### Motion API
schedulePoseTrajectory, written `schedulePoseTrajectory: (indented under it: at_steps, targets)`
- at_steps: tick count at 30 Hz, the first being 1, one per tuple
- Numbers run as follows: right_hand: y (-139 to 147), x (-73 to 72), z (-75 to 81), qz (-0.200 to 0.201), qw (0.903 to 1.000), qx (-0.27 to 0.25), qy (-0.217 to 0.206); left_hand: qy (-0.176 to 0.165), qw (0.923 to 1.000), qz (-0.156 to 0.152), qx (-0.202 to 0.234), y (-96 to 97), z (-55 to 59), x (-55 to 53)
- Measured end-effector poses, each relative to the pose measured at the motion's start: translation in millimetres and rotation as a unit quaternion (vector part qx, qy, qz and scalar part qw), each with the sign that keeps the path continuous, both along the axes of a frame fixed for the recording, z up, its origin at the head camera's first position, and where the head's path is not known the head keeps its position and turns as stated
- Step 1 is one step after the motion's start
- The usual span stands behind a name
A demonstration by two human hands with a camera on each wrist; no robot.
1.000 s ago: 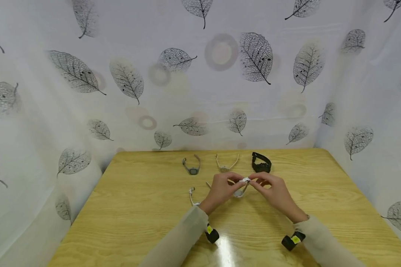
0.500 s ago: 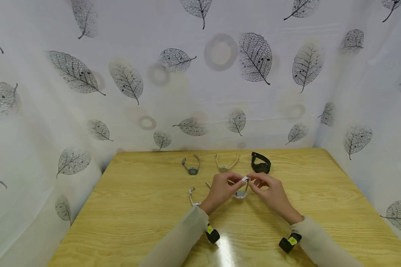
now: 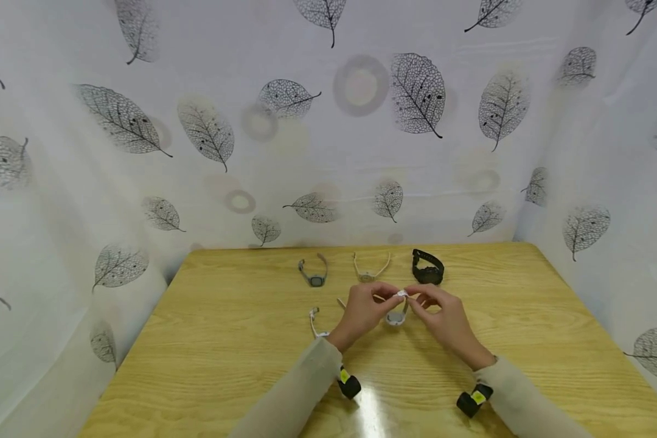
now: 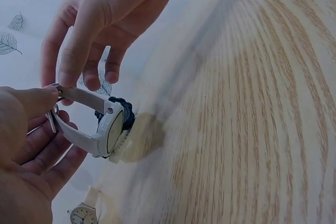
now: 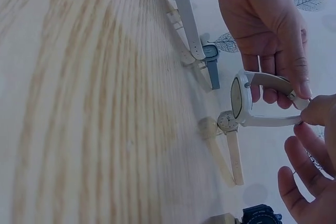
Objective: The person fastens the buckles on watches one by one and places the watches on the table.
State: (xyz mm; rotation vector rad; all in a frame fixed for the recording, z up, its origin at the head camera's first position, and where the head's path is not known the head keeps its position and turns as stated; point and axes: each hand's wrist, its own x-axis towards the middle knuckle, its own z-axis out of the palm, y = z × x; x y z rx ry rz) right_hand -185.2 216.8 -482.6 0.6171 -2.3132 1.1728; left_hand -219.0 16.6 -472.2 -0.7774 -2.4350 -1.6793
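Observation:
A white wristwatch (image 3: pixel 395 318) hangs dial down over the table between both hands, its strap bent into a loop. The left hand (image 3: pixel 363 309) pinches the strap by the buckle between thumb and fingertips. From the other side, the right hand (image 3: pixel 443 311) pinches the strap at the same spot, fingertips close to the left's. In the left wrist view, the watch's round dial (image 4: pixel 114 131) faces away from the fingers, and the metal buckle shows beside the left thumb. The right wrist view shows the two strap halves (image 5: pixel 273 121) meeting at the fingertips.
Behind the hands lie a grey watch (image 3: pixel 317 281), a cream watch (image 3: pixel 367 277) and a black watch (image 3: pixel 429 275) in a row. Another white watch (image 3: pixel 312 320) lies left of the left forearm, partly hidden. A leaf-patterned curtain (image 3: pixel 328 158) borders the wooden table (image 3: pixel 224 340).
The right hand has shifted slightly left, toward the left hand. The hanging watch has turned a little, its dial now showing more fully, while both hands keep their pinch at the buckle.

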Motion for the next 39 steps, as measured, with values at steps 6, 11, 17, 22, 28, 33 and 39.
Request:
schedulePoseTrajectory:
  at_steps: [6,11,17,22,28,33,39]
  targets:
    - [1.2,-0.9,2.8,0.000,0.9998,0.019,-0.003,0.002,1.0000,-0.001,0.002,0.3,0.1,0.6]
    - [1.6,-2.1,5.4,0.006,0.9995,0.030,0.000,0.006,1.0000,0.001,0.000,1.0,-1.4,0.6]
    - [2.0,-3.2,9.1,0.016,0.9993,0.034,-0.003,-0.006,0.9999,0.009,-0.003,1.1,-0.3,-0.3]
    - [4.6,-4.3,8.6,0.017,0.9993,0.027,-0.017,-0.042,0.9988,0.021,0.014,2.4,0.7,-5.0]
    - [9.9,-3.2,6.8,0.026,0.9974,0.015,-0.066,-0.126,0.9895,0.039,0.060,5.0,3.6,-10.1]
    - [13.2,-3.1,4.1,0.035,0.9944,0.011,-0.099,-0.165,0.9815,0.054,0.080,6.7,1.7,-12.8]
    - [12.6,-1.1,3.5,0.046,0.9918,-0.002,-0.119,-0.189,0.9761,0.054,0.093,7.7,1.2,-13.1]
